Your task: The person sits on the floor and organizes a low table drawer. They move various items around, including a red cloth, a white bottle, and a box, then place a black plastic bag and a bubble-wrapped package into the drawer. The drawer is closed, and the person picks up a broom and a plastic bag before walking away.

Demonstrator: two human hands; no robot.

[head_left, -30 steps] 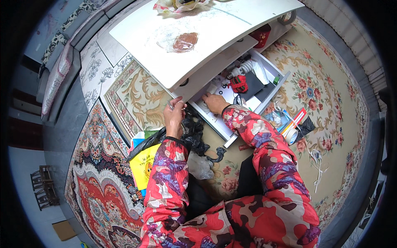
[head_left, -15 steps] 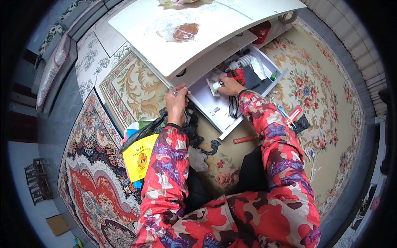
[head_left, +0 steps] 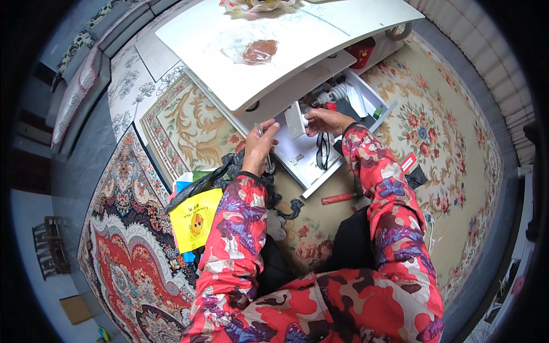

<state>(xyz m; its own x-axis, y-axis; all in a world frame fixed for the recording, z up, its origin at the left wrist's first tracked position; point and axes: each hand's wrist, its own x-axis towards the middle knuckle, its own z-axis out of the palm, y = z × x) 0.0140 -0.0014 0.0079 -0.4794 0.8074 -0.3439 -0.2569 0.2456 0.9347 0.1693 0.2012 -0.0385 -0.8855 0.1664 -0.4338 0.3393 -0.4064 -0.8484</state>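
Observation:
My right hand (head_left: 330,122) holds a flat white rectangular piece (head_left: 295,121) by its edge, tilted up over an open white drawer (head_left: 307,184). Closed round a thin silvery stick-like tool (head_left: 269,166) is my left hand (head_left: 260,147), just outside the drawer's left side; the tool's exact kind is unclear. Inside the drawer lie a black cable loop (head_left: 323,153), a small grey piece (head_left: 297,159), a white spiral light bulb (head_left: 337,93), a dark flat thing (head_left: 347,110) and a small green thing (head_left: 377,112). A red thing (head_left: 330,106) is partly hidden behind my right hand.
The white tabletop (head_left: 206,68) overhangs the drawer and carries a brown item in clear plastic (head_left: 260,52). On the carpet lie a red-handled tool (head_left: 338,199), a black plastic bag (head_left: 229,171) and a yellow packet (head_left: 196,223). A red container (head_left: 361,52) stands beneath the table.
My right hand has lifted the flat white piece from among the drawer's contents and drawn it nearer. My left hand has shifted slightly right and down, still holding the thin tool.

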